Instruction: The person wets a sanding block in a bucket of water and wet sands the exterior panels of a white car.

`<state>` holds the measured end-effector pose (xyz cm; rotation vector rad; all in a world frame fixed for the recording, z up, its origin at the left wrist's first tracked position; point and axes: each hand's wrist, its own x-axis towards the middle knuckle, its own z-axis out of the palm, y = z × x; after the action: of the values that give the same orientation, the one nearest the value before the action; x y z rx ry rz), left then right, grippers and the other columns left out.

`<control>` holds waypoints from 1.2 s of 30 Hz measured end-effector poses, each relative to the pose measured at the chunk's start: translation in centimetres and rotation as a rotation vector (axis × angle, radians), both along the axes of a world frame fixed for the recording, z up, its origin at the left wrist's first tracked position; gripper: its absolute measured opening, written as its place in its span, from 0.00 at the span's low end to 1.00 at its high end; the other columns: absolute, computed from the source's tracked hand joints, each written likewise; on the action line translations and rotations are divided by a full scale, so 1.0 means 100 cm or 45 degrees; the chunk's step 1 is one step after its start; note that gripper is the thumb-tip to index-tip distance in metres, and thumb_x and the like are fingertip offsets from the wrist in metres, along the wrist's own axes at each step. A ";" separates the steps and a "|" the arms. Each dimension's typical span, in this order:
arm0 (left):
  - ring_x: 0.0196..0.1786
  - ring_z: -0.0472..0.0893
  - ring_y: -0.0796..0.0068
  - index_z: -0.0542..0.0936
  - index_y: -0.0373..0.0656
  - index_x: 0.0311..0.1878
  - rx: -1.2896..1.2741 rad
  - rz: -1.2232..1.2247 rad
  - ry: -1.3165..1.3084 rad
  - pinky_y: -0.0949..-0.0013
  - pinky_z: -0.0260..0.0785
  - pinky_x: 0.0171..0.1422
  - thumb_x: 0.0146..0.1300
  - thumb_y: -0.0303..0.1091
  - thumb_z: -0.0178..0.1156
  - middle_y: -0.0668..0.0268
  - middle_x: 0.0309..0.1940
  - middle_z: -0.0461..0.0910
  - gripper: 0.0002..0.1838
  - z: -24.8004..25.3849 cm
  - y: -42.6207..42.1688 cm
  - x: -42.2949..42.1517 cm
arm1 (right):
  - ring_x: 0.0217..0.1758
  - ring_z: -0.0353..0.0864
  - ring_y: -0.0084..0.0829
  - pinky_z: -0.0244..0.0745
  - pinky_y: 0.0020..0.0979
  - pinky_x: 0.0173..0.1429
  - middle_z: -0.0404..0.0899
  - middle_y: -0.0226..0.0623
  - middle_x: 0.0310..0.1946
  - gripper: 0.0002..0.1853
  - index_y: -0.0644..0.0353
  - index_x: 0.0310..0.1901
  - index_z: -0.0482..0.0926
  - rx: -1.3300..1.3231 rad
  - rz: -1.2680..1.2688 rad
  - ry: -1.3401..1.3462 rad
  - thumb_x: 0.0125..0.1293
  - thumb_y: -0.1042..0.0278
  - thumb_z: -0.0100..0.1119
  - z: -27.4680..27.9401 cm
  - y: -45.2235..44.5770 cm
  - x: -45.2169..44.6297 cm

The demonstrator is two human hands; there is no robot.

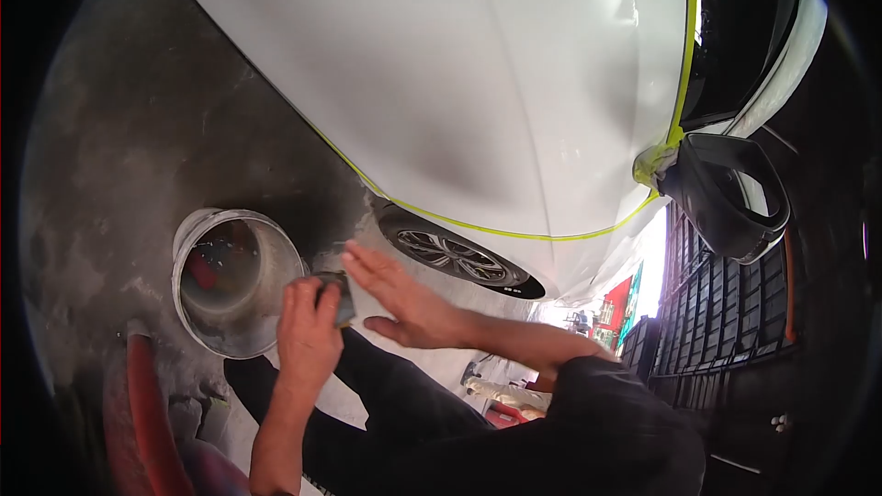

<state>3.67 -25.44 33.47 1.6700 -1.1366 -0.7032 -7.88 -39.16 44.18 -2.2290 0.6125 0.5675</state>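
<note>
Red tube (pixel 152 404) at lower left, a possible trip if stepped on. Farther right, bucket (pixel 272 262) of murky water (pixel 234 289), likely to slop if knocked. Just beside its rim, left of centre, dark block (pixel 344 290) with left hand (pixel 310 326) clamped round it; could slip loose if wet. Near centre, right hand (pixel 404 303), fingers straight and nearly together, contact with block unclear. Beyond, white car panel (pixel 459 83), easily scratched by any grit carried across.

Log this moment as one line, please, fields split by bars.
left grip: holding block | right grip: open, near block | bucket: on floor, liquid inside | white car: yellow-green tape along panel edge
</note>
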 end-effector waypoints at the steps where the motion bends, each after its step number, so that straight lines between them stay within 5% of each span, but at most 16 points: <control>1: 0.51 0.79 0.50 0.80 0.37 0.49 -0.051 -0.008 0.041 0.54 0.76 0.54 0.49 0.15 0.60 0.56 0.45 0.77 0.21 0.004 -0.004 -0.007 | 0.83 0.48 0.53 0.50 0.44 0.82 0.47 0.54 0.81 0.52 0.60 0.81 0.43 0.035 -0.058 -0.032 0.62 0.75 0.67 -0.010 0.006 -0.002; 5: 0.49 0.81 0.52 0.79 0.37 0.45 -0.282 0.045 0.071 0.55 0.79 0.49 0.47 0.15 0.61 0.56 0.44 0.78 0.18 0.015 -0.020 -0.021 | 0.79 0.62 0.48 0.58 0.37 0.79 0.60 0.53 0.76 0.50 0.57 0.82 0.46 0.419 -0.411 -0.170 0.61 0.80 0.64 -0.016 0.005 -0.018; 10: 0.50 0.82 0.54 0.80 0.38 0.47 -0.594 0.058 -0.021 0.59 0.80 0.50 0.46 0.15 0.62 0.58 0.46 0.78 0.21 0.048 -0.056 -0.015 | 0.74 0.71 0.44 0.65 0.34 0.74 0.68 0.47 0.73 0.45 0.56 0.80 0.52 0.298 -0.324 -0.188 0.63 0.82 0.61 0.030 -0.032 -0.017; 13: 0.57 0.78 0.48 0.77 0.43 0.60 -0.738 0.175 0.042 0.52 0.76 0.60 0.46 0.17 0.64 0.55 0.55 0.76 0.32 0.061 -0.080 -0.018 | 0.72 0.74 0.46 0.69 0.35 0.71 0.74 0.48 0.69 0.41 0.58 0.78 0.59 0.122 -0.377 -0.228 0.64 0.75 0.64 0.068 -0.052 -0.011; 15: 0.62 0.75 0.43 0.70 0.45 0.69 -0.786 0.257 0.093 0.47 0.71 0.65 0.51 0.21 0.66 0.51 0.62 0.72 0.38 0.065 -0.088 -0.023 | 0.71 0.75 0.48 0.70 0.37 0.71 0.75 0.51 0.68 0.35 0.62 0.74 0.67 -0.380 -0.082 -0.429 0.64 0.75 0.65 0.087 -0.080 -0.015; 19: 0.61 0.77 0.49 0.75 0.38 0.64 -0.378 0.322 0.174 0.54 0.73 0.64 0.62 0.28 0.66 0.49 0.62 0.75 0.26 0.042 -0.055 -0.046 | 0.61 0.78 0.50 0.72 0.42 0.66 0.79 0.50 0.59 0.30 0.64 0.65 0.78 -1.523 0.209 -0.554 0.57 0.77 0.69 0.135 -0.138 0.001; 22: 0.58 0.80 0.60 0.75 0.35 0.64 -0.095 0.306 1.252 0.59 0.75 0.60 0.66 0.30 0.65 0.52 0.61 0.77 0.23 0.022 -0.037 -0.075 | 0.63 0.76 0.49 0.70 0.40 0.69 0.78 0.51 0.60 0.32 0.64 0.66 0.76 -1.215 0.062 -0.606 0.56 0.75 0.71 0.144 -0.128 0.011; 23: 0.55 0.81 0.68 0.74 0.33 0.66 -0.203 0.358 1.389 0.66 0.76 0.57 0.69 0.31 0.64 0.55 0.59 0.79 0.24 0.035 -0.047 -0.071 | 0.64 0.76 0.48 0.70 0.41 0.69 0.78 0.50 0.61 0.32 0.64 0.66 0.76 -0.890 0.025 -0.544 0.57 0.75 0.71 0.142 -0.118 0.007; 26: 0.52 0.81 0.72 0.72 0.34 0.68 -0.490 0.327 1.651 0.69 0.75 0.56 0.68 0.31 0.64 0.58 0.57 0.81 0.26 0.075 -0.070 -0.042 | 0.65 0.75 0.43 0.70 0.40 0.68 0.76 0.48 0.61 0.30 0.63 0.66 0.76 -0.141 -0.170 -0.581 0.60 0.75 0.69 0.098 -0.072 -0.002; 30: 0.43 0.79 0.78 0.82 0.34 0.57 -0.420 0.280 1.231 0.74 0.74 0.47 0.66 0.21 0.65 0.61 0.48 0.84 0.16 0.054 -0.060 -0.040 | 0.61 0.75 0.37 0.71 0.37 0.64 0.76 0.42 0.57 0.21 0.63 0.64 0.77 0.153 -0.358 -0.519 0.69 0.76 0.62 0.067 -0.038 -0.011; 31: 0.37 0.79 0.80 0.85 0.34 0.49 -0.369 0.326 1.390 0.76 0.72 0.39 0.63 0.18 0.66 0.64 0.38 0.83 0.11 0.056 -0.055 -0.040 | 0.60 0.75 0.36 0.71 0.35 0.64 0.76 0.42 0.56 0.20 0.63 0.63 0.77 0.212 -0.438 -0.464 0.71 0.76 0.60 0.065 -0.033 -0.014; 34: 0.32 0.77 0.83 0.85 0.34 0.47 -0.284 0.245 1.364 0.76 0.71 0.35 0.62 0.18 0.69 0.67 0.32 0.82 0.11 0.044 -0.046 -0.037 | 0.57 0.77 0.34 0.72 0.33 0.60 0.76 0.40 0.54 0.19 0.63 0.65 0.76 0.345 -0.535 -0.378 0.73 0.77 0.57 0.063 -0.027 -0.023; 36: 0.30 0.80 0.77 0.85 0.36 0.44 -0.325 0.282 0.949 0.73 0.72 0.34 0.58 0.16 0.70 0.65 0.31 0.83 0.11 0.045 -0.048 -0.033 | 0.65 0.75 0.33 0.72 0.33 0.65 0.74 0.42 0.63 0.22 0.63 0.68 0.72 0.463 -0.489 -0.329 0.74 0.78 0.55 0.074 -0.034 -0.022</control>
<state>0.33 -30.22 37.97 1.1341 -0.4756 -0.8889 -10.12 -42.51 51.56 -1.7463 0.7150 0.1720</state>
